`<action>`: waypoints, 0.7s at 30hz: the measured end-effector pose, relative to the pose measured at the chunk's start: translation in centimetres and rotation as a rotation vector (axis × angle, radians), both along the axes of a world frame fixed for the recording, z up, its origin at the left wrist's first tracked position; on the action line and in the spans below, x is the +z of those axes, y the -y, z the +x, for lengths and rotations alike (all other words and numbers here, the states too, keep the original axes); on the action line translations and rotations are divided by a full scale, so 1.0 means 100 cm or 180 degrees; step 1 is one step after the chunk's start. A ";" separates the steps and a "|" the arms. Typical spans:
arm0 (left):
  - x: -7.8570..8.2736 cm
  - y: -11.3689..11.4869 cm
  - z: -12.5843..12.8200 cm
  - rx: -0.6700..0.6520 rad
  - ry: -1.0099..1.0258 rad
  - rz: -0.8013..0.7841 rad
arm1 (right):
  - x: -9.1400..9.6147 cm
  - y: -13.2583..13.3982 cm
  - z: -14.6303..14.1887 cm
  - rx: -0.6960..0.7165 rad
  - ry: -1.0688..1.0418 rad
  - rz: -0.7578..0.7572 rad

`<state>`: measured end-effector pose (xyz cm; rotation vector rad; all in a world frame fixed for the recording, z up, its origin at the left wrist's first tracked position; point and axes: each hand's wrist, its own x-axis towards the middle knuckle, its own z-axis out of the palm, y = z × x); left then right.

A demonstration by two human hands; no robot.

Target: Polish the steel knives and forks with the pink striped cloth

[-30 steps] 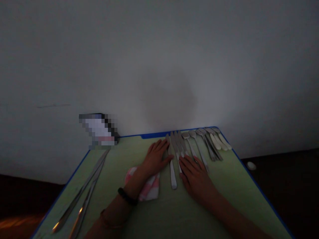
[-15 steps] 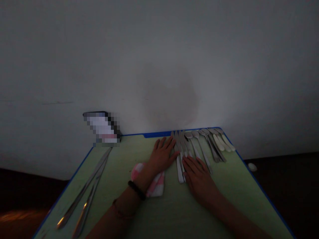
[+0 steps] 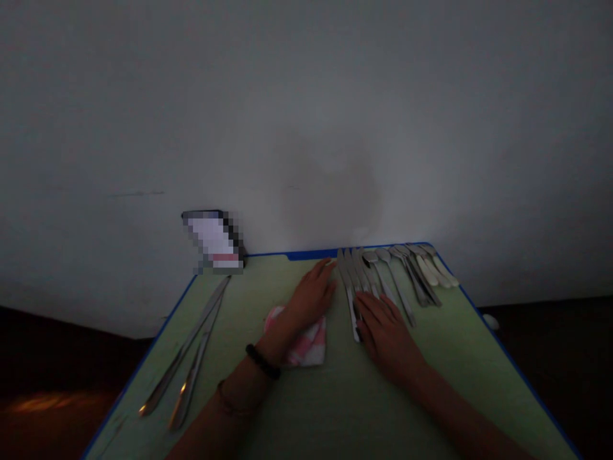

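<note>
I am resting my left hand (image 3: pixel 313 295) flat on the green bench (image 3: pixel 335 409), fingers (image 3: pixel 325 271) stretched forward and lying close together, gripping nothing. Its heel and wrist are lying over a pink-and-white checked cloth (image 3: pixel 306 345), which is crumpled on the bench just beneath my forearm. A dark bead bracelet (image 3: pixel 262 361) is sitting round that wrist.

My right hand (image 3: pixel 385 329) is lying palm down just to the right, its fingers (image 3: pixel 368 306) slightly spread and pressing on the near ends of a bunch of table knives (image 3: pixel 350 281). The knives are lying side by side, touching one another, running away from me towards the far edge of the bench, and they are sitting in the gap between my two hands. I am not pinching any of them; my fingertips are only lying on top.

Just beyond my right hand a row of metal spoons (image 3: pixel 390 281) is lying parallel to the knives, and further right, near the far corner, a few pale-handled pieces (image 3: pixel 438 268) are lying close together; the light is too dim to tell what they are.

Well apart, by the left edge of the bench, two long utensils (image 3: pixel 186 364) are lying slantwise beside each other. A blurred-out box (image 3: pixel 215 241) is standing at the far left corner against the wall (image 3: pixel 306 128)
</note>
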<state>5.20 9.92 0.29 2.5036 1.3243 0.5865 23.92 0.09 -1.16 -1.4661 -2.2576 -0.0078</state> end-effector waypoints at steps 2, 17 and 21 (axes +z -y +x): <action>0.011 0.008 -0.020 -0.0097 -0.0012 -0.0100 | 0.002 -0.001 -0.005 0.0089 -0.0009 0.0027; 0.046 0.017 -0.226 0.1674 -0.1213 -0.1311 | 0.009 -0.024 -0.130 0.1066 -0.0276 -0.0527; 0.041 0.015 -0.229 0.1680 -0.1214 -0.1597 | 0.005 -0.028 -0.136 0.0974 -0.0244 -0.0574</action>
